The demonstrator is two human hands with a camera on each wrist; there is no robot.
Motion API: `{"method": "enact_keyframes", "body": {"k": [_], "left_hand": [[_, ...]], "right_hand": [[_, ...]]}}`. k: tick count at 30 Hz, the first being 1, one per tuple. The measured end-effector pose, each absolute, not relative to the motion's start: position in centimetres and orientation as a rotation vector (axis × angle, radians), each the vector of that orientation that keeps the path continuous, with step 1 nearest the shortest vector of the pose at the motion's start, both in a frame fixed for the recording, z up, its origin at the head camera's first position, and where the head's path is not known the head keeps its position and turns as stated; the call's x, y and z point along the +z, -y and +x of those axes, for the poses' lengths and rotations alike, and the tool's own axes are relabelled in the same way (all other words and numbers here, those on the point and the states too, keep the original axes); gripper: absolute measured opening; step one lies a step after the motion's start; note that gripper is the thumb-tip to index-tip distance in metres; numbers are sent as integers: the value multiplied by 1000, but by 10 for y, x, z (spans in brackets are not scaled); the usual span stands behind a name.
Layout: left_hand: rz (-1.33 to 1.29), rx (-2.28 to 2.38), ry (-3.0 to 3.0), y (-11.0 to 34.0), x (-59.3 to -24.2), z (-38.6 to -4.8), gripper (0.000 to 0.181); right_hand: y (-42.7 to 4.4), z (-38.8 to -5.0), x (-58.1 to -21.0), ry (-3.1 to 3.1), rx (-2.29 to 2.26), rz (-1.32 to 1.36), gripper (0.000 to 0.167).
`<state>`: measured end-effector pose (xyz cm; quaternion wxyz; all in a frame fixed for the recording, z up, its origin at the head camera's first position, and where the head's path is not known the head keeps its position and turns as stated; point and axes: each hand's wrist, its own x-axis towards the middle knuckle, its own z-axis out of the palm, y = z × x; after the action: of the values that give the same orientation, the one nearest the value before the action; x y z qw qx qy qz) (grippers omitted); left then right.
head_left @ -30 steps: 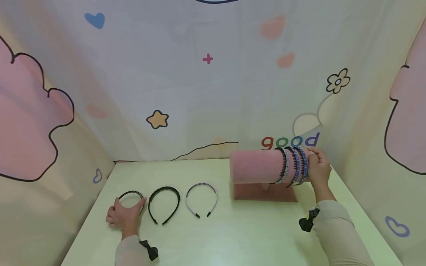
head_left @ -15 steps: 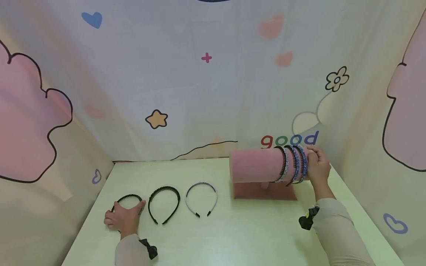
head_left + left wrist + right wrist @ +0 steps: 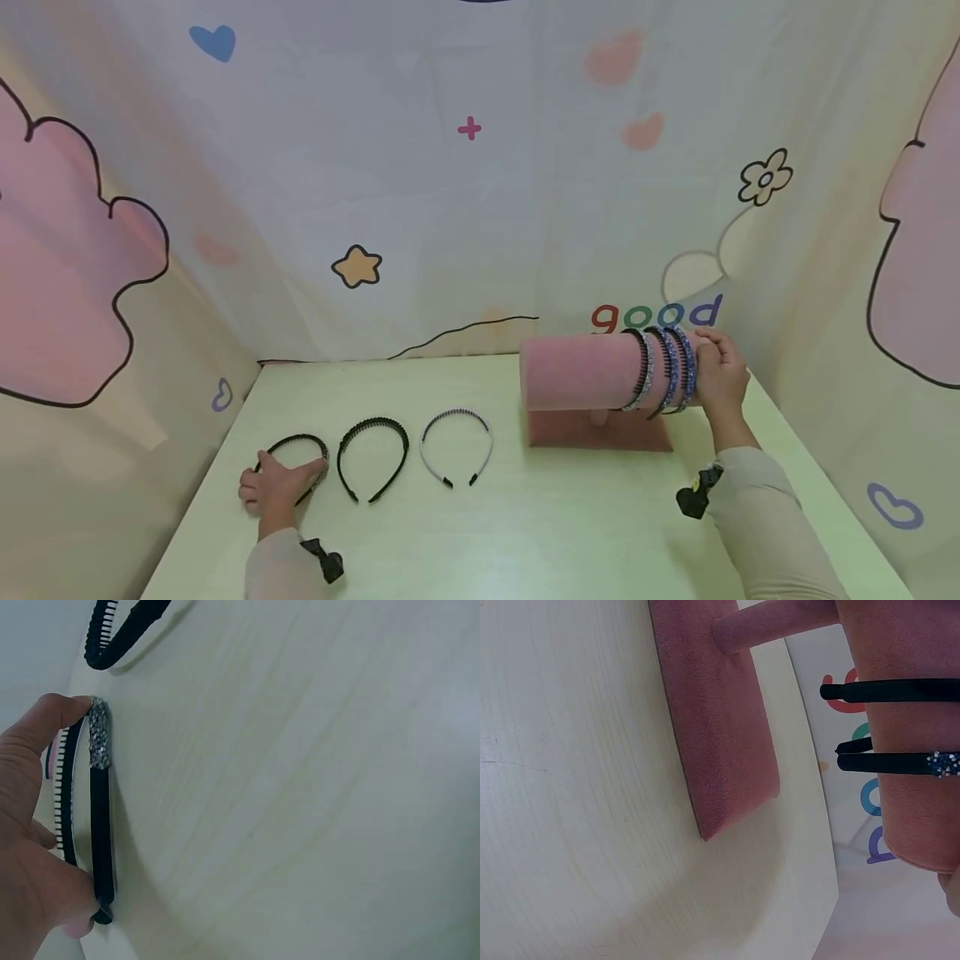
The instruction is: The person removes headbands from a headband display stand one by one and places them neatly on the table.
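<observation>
At the left of the table my left hand (image 3: 276,486) holds a black headband (image 3: 298,438) between thumb and fingers. In the left wrist view that headband (image 3: 100,825) has inner comb teeth and a glittery silver section, where the thumb tip touches. My right hand (image 3: 722,379) grips the right end of a pink padded headband display stand (image 3: 573,373); only a bit of that hand shows in the right wrist view. Around the roll's right half sit a silver-blue headband (image 3: 643,371) and two blue glittery headbands (image 3: 688,371). Their black ends (image 3: 900,691) hang below the roll.
A black headband (image 3: 375,423) and a white headband (image 3: 491,442) lie on the table (image 3: 480,542) between my left hand and the stand. The stand's flat base (image 3: 600,433) rests near the table's back. A patterned cloth (image 3: 420,208) hangs behind.
My left hand's grip on the headband has shifted slightly, and more of the band's right side now shows. The right hand and the stand stay as they were.
</observation>
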<state>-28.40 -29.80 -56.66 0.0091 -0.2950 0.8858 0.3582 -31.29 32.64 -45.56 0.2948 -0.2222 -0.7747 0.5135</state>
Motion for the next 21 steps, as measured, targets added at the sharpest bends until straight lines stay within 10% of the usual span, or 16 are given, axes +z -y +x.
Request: {"method": "enact_keyframes", "body": {"k": [21], "left_hand": [[-1096,991,-2969,289,-577,-274,129]], "right_hand": [[-328,-313,-457,2042,1349,-559,36]]}}
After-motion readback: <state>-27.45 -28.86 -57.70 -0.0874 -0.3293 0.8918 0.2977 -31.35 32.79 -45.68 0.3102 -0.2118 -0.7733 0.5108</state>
